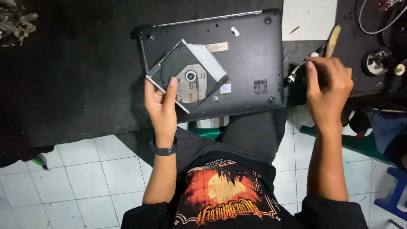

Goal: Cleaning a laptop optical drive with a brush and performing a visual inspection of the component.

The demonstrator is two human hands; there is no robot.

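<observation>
A black plastic laptop (237, 55) lies upside down on the dark table (76, 76). Over the laptop's left half, the left hand (161, 106) grasps a flat square optical drive (188, 76) of grey metal and black plastic, thumb on its open tray. Just right of the laptop, the right hand (328, 89) closes on what seems a slim black-and-white tool (296, 73), partly hidden. A wooden-handled brush (332, 41) lies behind it.

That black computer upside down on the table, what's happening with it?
A person sits at a dark table with a black laptop lying bottom side up. Their left hand holds a flat grey disc drive over the laptop's underside. Their right hand grips a slim black tool beside the laptop's edge.
</observation>
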